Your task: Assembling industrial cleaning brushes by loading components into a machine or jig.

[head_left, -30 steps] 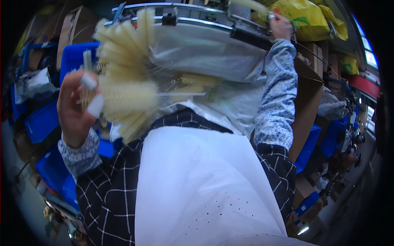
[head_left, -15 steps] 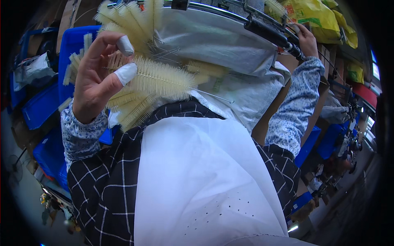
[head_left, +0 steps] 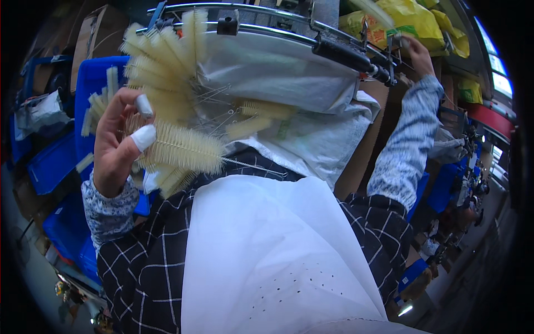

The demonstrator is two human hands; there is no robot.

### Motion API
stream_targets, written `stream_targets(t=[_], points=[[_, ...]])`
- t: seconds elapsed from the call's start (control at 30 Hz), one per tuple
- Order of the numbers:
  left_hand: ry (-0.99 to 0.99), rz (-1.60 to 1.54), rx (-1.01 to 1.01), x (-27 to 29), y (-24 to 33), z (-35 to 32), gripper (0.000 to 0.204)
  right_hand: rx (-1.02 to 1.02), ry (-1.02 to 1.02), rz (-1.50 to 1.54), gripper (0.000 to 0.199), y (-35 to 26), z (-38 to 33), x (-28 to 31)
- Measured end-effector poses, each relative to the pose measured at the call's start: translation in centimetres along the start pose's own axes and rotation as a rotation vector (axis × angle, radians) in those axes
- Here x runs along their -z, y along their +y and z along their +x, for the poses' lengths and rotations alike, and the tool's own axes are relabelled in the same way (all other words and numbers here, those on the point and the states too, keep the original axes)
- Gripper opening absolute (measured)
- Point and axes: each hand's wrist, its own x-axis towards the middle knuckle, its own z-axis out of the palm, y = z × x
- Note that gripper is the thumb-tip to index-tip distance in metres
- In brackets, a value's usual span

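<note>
My left hand, with white tape round the thumb and forefinger tips, is closed around a cream bristle bottle brush. The brush's twisted wire stem ends in a loop pointing right, just above my apron. At the far right, my right hand is at the end of a metal frame, its fingers pinched beside a small metal fitting. What they hold is hidden. A blurred pale brush lies just beyond those fingers. More bottle brushes are fanned out behind my left hand, wire loops toward the right.
A white woven sheet hangs below the frame, with a couple of brushes on it. A black cylindrical grip sits on the frame. Blue bins stand at the left; yellow bags are at the far right.
The view has shifted slightly. My left hand has come lower and toward me with the brush. My right hand has moved a little right, away from the black grip.
</note>
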Motion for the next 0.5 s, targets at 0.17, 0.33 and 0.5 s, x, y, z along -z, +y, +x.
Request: stream_targets(t=[0.17, 0.33, 0.5], points=[[-0.064, -0.116, 0.186, -2.7, 1.0, 0.9, 0.036, 0.214, -0.522, 0.243, 0.037, -11.5, -7.0, -1.3], [-0.153, 0.102, -0.003, -7.6, -1.6, 1.4, 0.039, 0.42, -0.848, 0.634, 0.04, -26.3, -10.2, -13.2], [0.034, 0.243, 0.019, -6.7, -2.8, -1.9, 0.04, 0.306, -0.788, 0.597, 0.025, -27.7, -9.3, -14.9]])
